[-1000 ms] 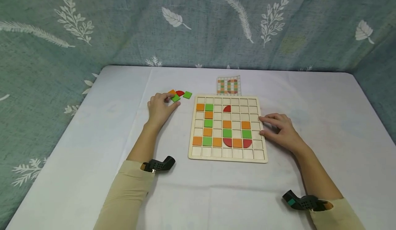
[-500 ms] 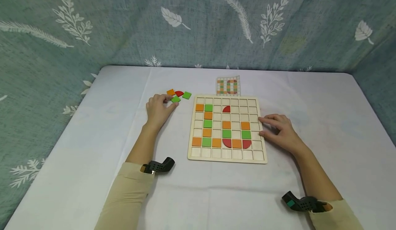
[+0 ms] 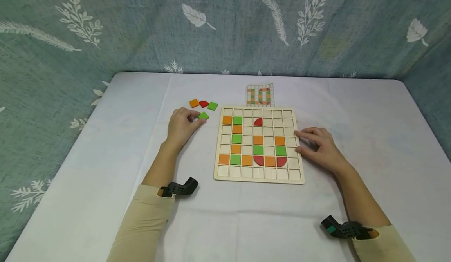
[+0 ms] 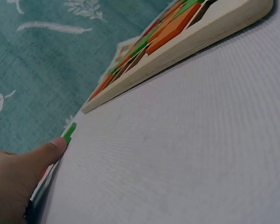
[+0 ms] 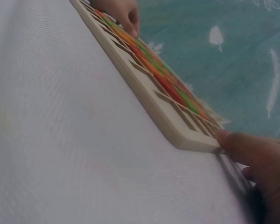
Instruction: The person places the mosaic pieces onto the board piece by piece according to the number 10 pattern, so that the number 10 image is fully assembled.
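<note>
My left hand [image 3: 181,127] pinches a green square tile [image 3: 203,115] between thumb and forefinger, low over the cloth left of the board. In the left wrist view, the thumb [image 4: 56,145] lies against that tile. Just beyond it are an orange square tile [image 3: 194,103], a red quarter-round tile [image 3: 203,103] and another green square tile [image 3: 212,106]. My right hand [image 3: 320,148] touches the right edge of the wooden grid board [image 3: 258,174] with parted thumb and forefinger. Orange, green and red tiles fill some of the board's cells.
A pattern card [image 3: 260,94] with a coloured grid lies behind the board, close to its back edge. White cloth covers the table [image 3: 225,223]. A leaf-print curtain [image 3: 225,27] hangs behind the table and along its sides.
My left hand has drawn the green tile slightly nearer and away from the loose tiles, fully exposing the orange one. My right hand stays at the board's edge.
</note>
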### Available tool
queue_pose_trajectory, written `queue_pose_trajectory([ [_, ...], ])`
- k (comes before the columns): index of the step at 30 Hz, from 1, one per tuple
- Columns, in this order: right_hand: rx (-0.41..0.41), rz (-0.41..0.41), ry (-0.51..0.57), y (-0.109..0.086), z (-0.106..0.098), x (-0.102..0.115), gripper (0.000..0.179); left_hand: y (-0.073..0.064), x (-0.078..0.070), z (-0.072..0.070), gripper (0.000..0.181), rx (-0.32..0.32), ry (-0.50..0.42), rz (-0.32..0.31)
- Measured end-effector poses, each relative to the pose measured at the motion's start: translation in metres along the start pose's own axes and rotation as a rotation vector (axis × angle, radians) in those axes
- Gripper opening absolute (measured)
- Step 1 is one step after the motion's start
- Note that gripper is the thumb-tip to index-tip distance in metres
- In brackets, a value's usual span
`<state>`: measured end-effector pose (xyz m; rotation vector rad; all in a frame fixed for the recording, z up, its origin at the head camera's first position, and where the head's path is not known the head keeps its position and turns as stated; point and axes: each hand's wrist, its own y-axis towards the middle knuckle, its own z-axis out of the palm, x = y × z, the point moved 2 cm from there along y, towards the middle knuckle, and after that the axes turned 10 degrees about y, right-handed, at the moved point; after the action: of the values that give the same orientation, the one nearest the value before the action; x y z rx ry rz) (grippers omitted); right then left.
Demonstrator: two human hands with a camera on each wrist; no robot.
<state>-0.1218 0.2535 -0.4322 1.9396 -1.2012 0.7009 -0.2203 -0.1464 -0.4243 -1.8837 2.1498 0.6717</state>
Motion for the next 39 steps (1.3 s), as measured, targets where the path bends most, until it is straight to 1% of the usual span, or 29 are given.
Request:
queue_pose_trajectory([
  [5, -0.003, 0.011, 0.001, 0.0, -0.003, 0.0, 0.046, -0.001, -0.012, -0.001, 0.032, 0.009, -0.047, 0.02],
  [10, -0.003, 0.021, -0.006, 0.0, -0.006, 0.0, 0.046, -0.001, -0.027, -0.002, 0.033, 0.004, -0.081, 0.087],
  [14, -0.006, 0.011, -0.007, 0.0, -0.008, 0.002, 0.046, -0.003, -0.039, -0.002, 0.033, 0.003, -0.107, 0.142],
  [17, -0.012, 0.007, -0.002, -0.002, -0.008, 0.002, 0.046, -0.004, -0.048, 0.0, 0.032, 0.02, -0.134, 0.184],
  [24, -0.017, 0.032, 0.009, -0.009, -0.003, -0.003, 0.045, -0.006, -0.068, 0.008, 0.028, 0.098, -0.206, 0.272],
  [26, -0.019, 0.028, 0.012, -0.01, -0.002, -0.005, 0.046, -0.006, -0.075, 0.012, 0.028, 0.1, -0.203, 0.317],
  [30, -0.009, 0.017, 0.014, -0.005, -0.001, -0.005, 0.045, -0.003, -0.089, 0.02, 0.028, 0.084, -0.176, 0.409],
  [32, -0.004, 0.013, 0.012, -0.003, 0.0, -0.006, 0.046, -0.001, -0.095, 0.024, 0.027, 0.093, -0.162, 0.445],
  [35, -0.006, 0.003, 0.012, 0.0, 0.0, -0.005, 0.046, 0.001, -0.102, 0.033, 0.027, 0.122, -0.145, 0.483],
  [39, -0.011, 0.004, 0.015, 0.0, 0.0, -0.004, 0.045, 0.003, -0.108, 0.041, 0.027, 0.163, -0.127, 0.501],
])
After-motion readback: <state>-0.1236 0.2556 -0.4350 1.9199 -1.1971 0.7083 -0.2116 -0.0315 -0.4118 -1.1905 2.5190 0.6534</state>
